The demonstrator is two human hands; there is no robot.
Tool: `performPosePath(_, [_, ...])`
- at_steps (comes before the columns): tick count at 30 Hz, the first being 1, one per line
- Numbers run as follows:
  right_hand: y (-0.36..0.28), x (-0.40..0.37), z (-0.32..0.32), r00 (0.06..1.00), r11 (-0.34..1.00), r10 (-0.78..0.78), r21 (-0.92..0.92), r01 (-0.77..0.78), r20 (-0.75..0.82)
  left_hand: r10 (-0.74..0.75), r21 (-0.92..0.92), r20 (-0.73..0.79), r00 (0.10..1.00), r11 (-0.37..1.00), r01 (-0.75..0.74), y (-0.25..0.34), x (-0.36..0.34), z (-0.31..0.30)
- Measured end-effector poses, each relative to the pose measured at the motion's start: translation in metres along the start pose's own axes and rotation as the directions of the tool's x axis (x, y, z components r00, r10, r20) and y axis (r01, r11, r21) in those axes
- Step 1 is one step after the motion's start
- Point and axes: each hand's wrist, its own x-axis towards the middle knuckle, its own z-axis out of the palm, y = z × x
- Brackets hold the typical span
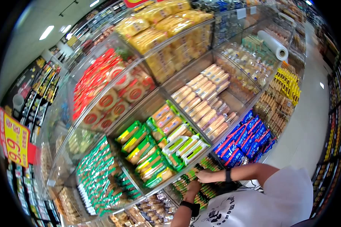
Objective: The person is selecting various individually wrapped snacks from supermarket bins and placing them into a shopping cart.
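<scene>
Both hands are low in the view, close together over a lower bin of green and orange packets (210,164). My left hand (193,187) has its fingers bent down at the packets; whether it grips one cannot be made out. Just above and to the right, my right hand (205,176) reaches in from the right, its fingers curled over the same packets and their tips hidden. Dark bands circle both wrists. Green-wrapped snacks (144,151) fill the clear-walled bin above the hands.
Blue packets (242,143) lie right of the hands, with pale wrapped rolls (204,100) above. Red packages (110,83) and yellow packages (166,22) are stacked farther up. A plastic roll (272,45) lies at the upper right. A price sign (16,140) hangs left; an aisle floor (305,113) runs right.
</scene>
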Motion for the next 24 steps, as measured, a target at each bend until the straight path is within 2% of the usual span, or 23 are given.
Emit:
performPosePath(1, [-0.013,-0.026,-0.035,0.977,0.976,-0.211,0.042,0.212,-0.036,0.006,-0.128,0.0,1.0,0.992,-0.006,0.001,-0.008,-0.001])
performPosePath(2, [-0.032,-0.053,-0.081,0.929,0.92,-0.365,0.18,0.348,0.065,0.071,-0.134,0.053,0.996,0.989,-0.064,-0.005,-0.008,0.005])
performPosePath(3, [-0.049,-0.069,-0.119,0.845,0.857,-0.495,0.277,0.435,0.204,0.141,-0.142,0.105,0.984,0.982,-0.125,-0.016,0.001,0.017])
performPosePath(4, [-0.061,-0.08,-0.144,0.746,0.73,-0.642,0.439,0.525,0.176,0.214,-0.153,0.155,0.965,0.97,-0.19,-0.029,0.015,0.033])
performPosePath(5, [-0.084,-0.093,-0.186,0.705,0.683,-0.698,0.408,0.606,0.122,0.37,-0.486,-0.178,0.912,0.773,-0.409,-0.038,0.027,0.048])
performPosePath(6, [-0.092,-0.098,-0.211,0.781,0.606,-0.624,0.642,0.47,0.018,0.308,-0.295,-0.097,0.946,0.899,-0.323,-0.042,0.037,0.067])
performPosePath(7, [-0.096,-0.092,-0.232,0.861,0.691,-0.5,0.559,0.459,-0.09,0.223,-0.082,-0.034,0.974,0.971,-0.225,-0.027,0.031,0.05])
performPosePath(8, [-0.105,-0.087,-0.254,0.843,0.829,-0.436,0.225,0.513,-0.314,0.218,-0.13,0.039,0.975,0.969,-0.212,-0.013,0.016,0.026])
performPosePath(9, [-0.099,-0.068,-0.26,0.8,0.882,-0.423,0.008,0.471,-0.426,0.201,-0.116,0.036,0.979,0.974,-0.195,-0.012,0.015,0.025])
performPosePath(10, [-0.092,-0.048,-0.261,0.771,0.889,-0.442,-0.334,0.312,-0.458,0.182,-0.101,0.035,0.983,0.979,-0.178,-0.012,0.016,0.026])
performPosePath(11, [-0.084,-0.026,-0.256,0.786,0.862,-0.464,-0.411,0.296,-0.408,0.164,-0.084,0.036,0.986,0.983,-0.161,-0.015,0.017,0.027])
performPosePath(13, [-0.083,-0.003,-0.248,0.846,0.814,-0.47,-0.494,0.305,-0.251,0.183,-0.15,-0.085,0.979,0.969,-0.195,-0.02,0.008,0.03])
performPosePath(15, [-0.087,0.008,-0.249,0.883,0.809,-0.433,-0.51,0.292,-0.181,0.175,-0.183,-0.148,0.973,0.962,-0.201,-0.016,-0.021,0.015])
performPosePath(16, [-0.086,0.011,-0.25,0.901,0.809,-0.409,-0.514,0.285,-0.145,0.209,-0.174,-0.234,0.95,0.952,-0.253,-0.018,-0.036,0.011])
performPosePath(19, [-0.062,0.016,-0.252,0.823,0.706,-0.546,-0.616,0.35,-0.158,0.22,-0.228,-0.251,0.943,0.933,-0.278,-0.025,-0.056,0.014])
performPosePath(20, [-0.064,0.013,-0.255,0.867,0.697,-0.486,-0.646,0.311,-0.107,0.196,-0.298,-0.249,0.949,0.916,-0.268,-0.021,-0.071,0.006])
performPosePath(22, [-0.073,0.009,-0.262,0.933,0.665,-0.358,-0.709,0.233,-0.03,0.242,-0.32,-0.362,0.9,0.875,-0.364,-0.024,-0.093,0.007])
performPosePath(23, [-0.073,0.013,-0.262,0.927,0.679,-0.369,-0.698,0.227,-0.058,0.265,-0.32,-0.418,0.869,0.853,-0.413,-0.027,-0.104,0.004])
performPosePath(24, [-0.069,0.019,-0.26,0.922,0.696,-0.376,-0.683,0.22,-0.087,0.226,-0.363,-0.342,0.912,0.863,-0.351,-0.025,-0.121,-0.006])
